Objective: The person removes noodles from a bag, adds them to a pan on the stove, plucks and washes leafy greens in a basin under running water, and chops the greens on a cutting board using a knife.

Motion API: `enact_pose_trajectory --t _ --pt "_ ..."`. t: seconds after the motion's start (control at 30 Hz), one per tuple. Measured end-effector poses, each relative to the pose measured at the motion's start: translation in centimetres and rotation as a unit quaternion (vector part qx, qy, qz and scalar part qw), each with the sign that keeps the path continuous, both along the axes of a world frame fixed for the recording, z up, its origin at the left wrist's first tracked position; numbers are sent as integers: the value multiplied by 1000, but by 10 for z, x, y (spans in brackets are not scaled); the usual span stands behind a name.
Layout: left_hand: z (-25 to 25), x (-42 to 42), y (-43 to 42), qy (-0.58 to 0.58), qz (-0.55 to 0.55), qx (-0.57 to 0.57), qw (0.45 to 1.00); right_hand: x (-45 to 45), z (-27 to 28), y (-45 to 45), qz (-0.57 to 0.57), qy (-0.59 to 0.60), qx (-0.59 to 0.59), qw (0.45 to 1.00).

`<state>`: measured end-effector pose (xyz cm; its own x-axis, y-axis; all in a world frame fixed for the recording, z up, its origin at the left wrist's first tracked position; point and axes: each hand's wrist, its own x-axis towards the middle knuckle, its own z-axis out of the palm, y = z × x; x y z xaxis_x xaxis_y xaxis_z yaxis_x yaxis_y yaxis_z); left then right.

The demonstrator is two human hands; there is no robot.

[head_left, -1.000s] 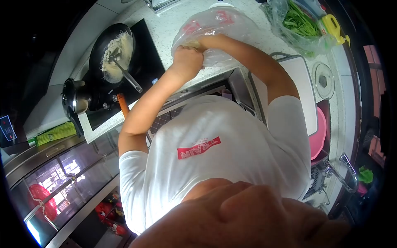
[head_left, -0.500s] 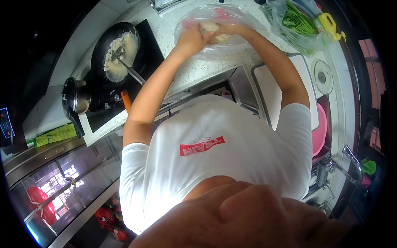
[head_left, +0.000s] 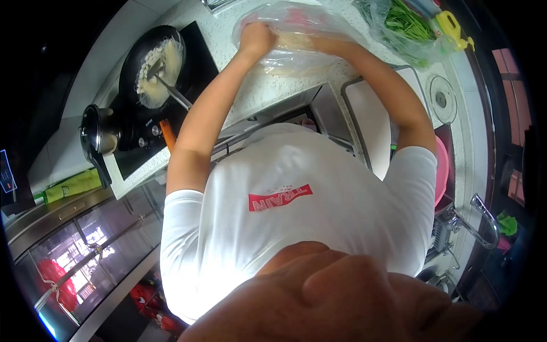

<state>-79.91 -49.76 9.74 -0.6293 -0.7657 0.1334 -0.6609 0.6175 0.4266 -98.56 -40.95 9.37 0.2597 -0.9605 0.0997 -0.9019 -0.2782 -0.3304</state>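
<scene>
A clear plastic bag (head_left: 319,21) with pink print lies on the counter, and pale, stick-like dried noodles (head_left: 292,40) show inside it. My left hand (head_left: 257,39) is closed on the bag at its left side, beside the noodles. From the right, my right hand (head_left: 325,45) reaches into the bag up to the wrist, next to the noodles; plastic and blur hide its fingers. To the left, a black wok (head_left: 130,71) on the stove holds thin white noodles (head_left: 171,57) and small white pieces. A metal spatula (head_left: 174,94) rests in it.
A pressure cooker (head_left: 96,134) stands left of the stove knobs. Leafy greens (head_left: 407,23) in a bag and a yellow jug (head_left: 451,28) are at the back right. A white cutting board (head_left: 367,119), a pot lid (head_left: 441,98) and a pink basin (head_left: 441,171) lie along the right.
My right hand has gone deeper into the bag, and plastic now covers its fingers. My left hand has shifted slightly left and up. The whole view has moved a little.
</scene>
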Motion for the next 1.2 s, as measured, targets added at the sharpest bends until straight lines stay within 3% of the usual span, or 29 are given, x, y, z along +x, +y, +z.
enact_pose_trajectory --t 0.07,0.13,0.2,0.27,0.33,0.4,0.43,0.5,0.6,0.67,0.77,0.87,1.0,1.1,1.2 --pt "4 -3 4 -14 2 -7 1000 -4 27 1 60 -11 -255 965" --pt "7 -7 8 -6 4 -31 999 -1 37 7 67 -61 -284 955" --pt "11 -6 10 -6 7 -45 999 3 42 20 18 -137 -91 986" --pt "13 -5 11 9 0 -65 998 3 48 32 -39 -205 101 973" --pt "6 -1 12 37 -16 -85 996 -4 40 30 -42 -79 126 988" --pt "7 0 12 26 -10 -46 999 -12 11 18 11 238 -17 971" --pt "10 1 15 20 -8 -26 999 -9 8 15 -15 116 17 993" --pt "23 -1 26 94 -31 -28 995 2 7 3 -62 -134 79 986" --pt "24 -2 23 152 -71 -82 982 10 19 -24 -34 -56 253 965" --pt "27 -1 19 166 -84 -107 977 1 -13 -32 -15 -90 185 978" --pt "32 1 18 172 -73 -93 978 8 -27 -32 -10 -101 94 990" --pt "33 -1 18 164 -60 -67 982 16 -33 -46 55 -186 36 980" --pt "37 -5 20 149 -65 -73 984 25 -4 -39 17 -264 122 957" --pt "30 -4 17 145 -75 -92 982 25 -30 -48 -51 -186 111 975" --pt "27 -4 17 126 -76 -92 985 29 -32 -29 -94 -96 -5 991"
